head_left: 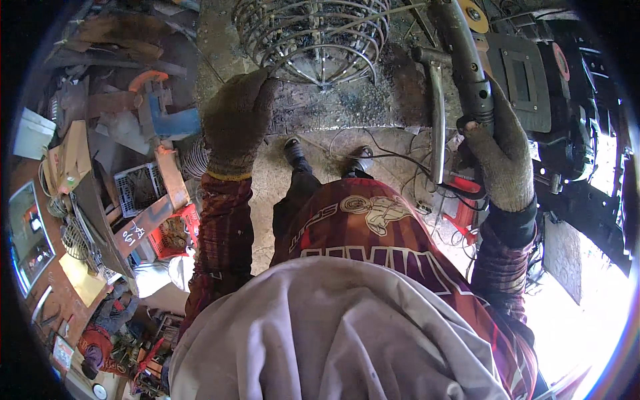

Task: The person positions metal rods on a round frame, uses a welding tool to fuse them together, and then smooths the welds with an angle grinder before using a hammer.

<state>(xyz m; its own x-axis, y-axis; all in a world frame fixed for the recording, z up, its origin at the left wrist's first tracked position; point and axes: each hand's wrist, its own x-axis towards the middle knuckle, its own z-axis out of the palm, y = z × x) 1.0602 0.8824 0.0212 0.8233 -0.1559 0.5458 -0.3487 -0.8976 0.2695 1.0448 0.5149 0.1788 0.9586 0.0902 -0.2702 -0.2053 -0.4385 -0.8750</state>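
Note:
A wire cage point(313, 43) of bent metal rods and rings sits on the workbench, its rounded end near the front edge. My left hand point(237, 120), in a dark knitted glove, is closed at the cage's lower left rim; its fingertips are partly hidden. My right hand point(500, 150), in a grey-brown glove, wraps round a dark grey tubular tool point(463, 50) that looks like a welding electrode holder. From its top a thin rod point(383, 15) runs left to the cage. A steel hammer point(437, 120) lies beside it, its handle over the bench edge.
The scorched workbench point(333, 110) has grit on it. Right of it are a yellow disc point(472, 17) and a dark metal frame point(523, 73). Below hang black cables point(407, 159) near a red object point(460, 213). To the left are a blue clamp point(170, 120) and crates point(140, 187).

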